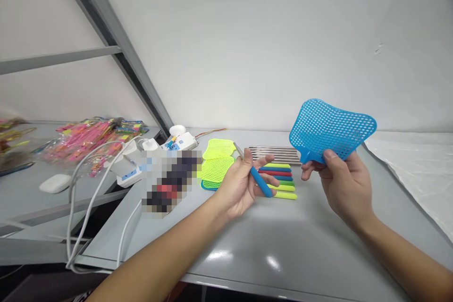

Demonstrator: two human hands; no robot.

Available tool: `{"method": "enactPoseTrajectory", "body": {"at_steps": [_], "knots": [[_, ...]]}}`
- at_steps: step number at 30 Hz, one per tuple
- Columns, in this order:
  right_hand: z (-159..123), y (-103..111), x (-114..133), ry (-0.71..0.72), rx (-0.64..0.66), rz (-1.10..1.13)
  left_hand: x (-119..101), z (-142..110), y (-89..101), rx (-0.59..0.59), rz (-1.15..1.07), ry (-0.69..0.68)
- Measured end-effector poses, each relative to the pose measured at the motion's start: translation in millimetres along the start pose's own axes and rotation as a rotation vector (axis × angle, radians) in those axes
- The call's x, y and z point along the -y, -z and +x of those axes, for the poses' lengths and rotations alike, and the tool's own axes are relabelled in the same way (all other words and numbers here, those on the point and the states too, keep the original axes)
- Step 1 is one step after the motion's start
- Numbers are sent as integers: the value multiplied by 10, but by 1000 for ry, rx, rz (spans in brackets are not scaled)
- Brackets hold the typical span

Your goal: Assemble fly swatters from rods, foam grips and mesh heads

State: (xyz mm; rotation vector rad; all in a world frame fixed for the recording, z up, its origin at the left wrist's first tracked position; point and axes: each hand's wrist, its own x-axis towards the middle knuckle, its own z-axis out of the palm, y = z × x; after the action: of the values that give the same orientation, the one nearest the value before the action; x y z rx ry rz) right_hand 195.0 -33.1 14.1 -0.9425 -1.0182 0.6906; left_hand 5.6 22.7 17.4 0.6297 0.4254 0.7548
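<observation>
My right hand (339,180) pinches a blue mesh swatter head (331,130) by its neck and holds it up above the grey table (290,250). My left hand (240,184) is closed around a blue-gripped handle (261,182) whose thin metal rod points up and left. The two parts are apart, a hand's width between them. Right behind my left hand lie several coloured handles (281,179) in a row, and behind those a bundle of metal rods (279,153). Yellow-green swatter heads (216,163) are stacked to the left.
A white power strip (132,170) with plugs and cables sits at the table's left end, beside a blurred-out object. On a lower bench at left lie pink packaged goods (92,139) and a white mouse (55,182). A clear plastic sheet (414,170) covers the right side.
</observation>
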Motion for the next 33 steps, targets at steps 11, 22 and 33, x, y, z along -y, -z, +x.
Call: {"method": "enactPoseTrajectory", "body": {"at_steps": [11, 22, 33], "knots": [[35, -10, -35, -175, -3, 76, 160, -56, -120, -71, 190, 94], [144, 26, -134, -301, -91, 193, 208, -94, -110, 153, 288, 219], [121, -30, -71, -332, -61, 309, 247, -65, -65, 127, 404, 234]]}}
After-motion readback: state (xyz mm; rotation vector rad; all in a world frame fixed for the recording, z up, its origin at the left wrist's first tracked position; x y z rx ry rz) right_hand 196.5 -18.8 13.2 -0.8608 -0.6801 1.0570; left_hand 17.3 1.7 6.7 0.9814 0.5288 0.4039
